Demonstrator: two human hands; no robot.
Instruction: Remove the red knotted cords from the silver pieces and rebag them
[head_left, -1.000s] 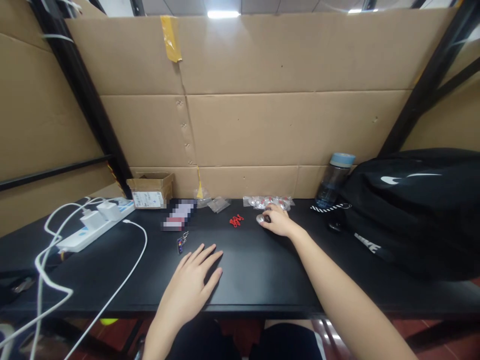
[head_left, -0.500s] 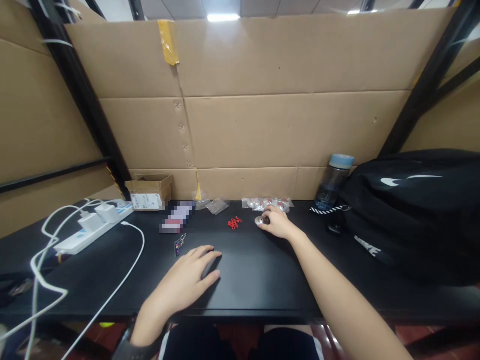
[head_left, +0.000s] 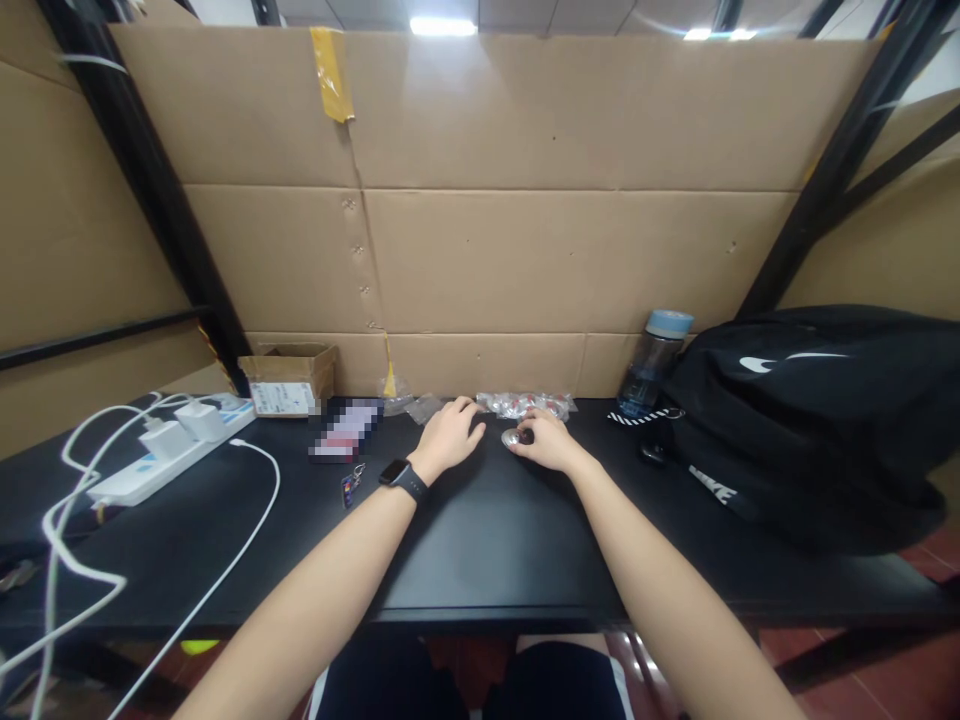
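Note:
My right hand (head_left: 547, 441) is at the back middle of the black desk (head_left: 495, 545), its thumb and fingers closed on a small round shiny object (head_left: 511, 438) with a dark part. What kind of object it is, I cannot make out. Just behind that hand lie clear plastic packets (head_left: 499, 404) with red bits inside. To the left, my left hand (head_left: 448, 440) reaches over the desk with fingers stretched and thumb apart. The red cord-like piece is hidden beneath or behind it. A small crinkled clear bag (head_left: 424, 408) lies beside its fingers.
At left stand a small cardboard box (head_left: 289, 385) and a white power strip (head_left: 176, 450) with trailing cables. A blurred-out flat item (head_left: 346, 432) and a keychain (head_left: 351, 485) lie nearer the middle. On the right are a water bottle (head_left: 651, 370) and a black bag (head_left: 810, 430).
My left hand has moved forward and right, covering the spot where the red piece lay. My right hand stays at the round object. The view has shifted slightly.

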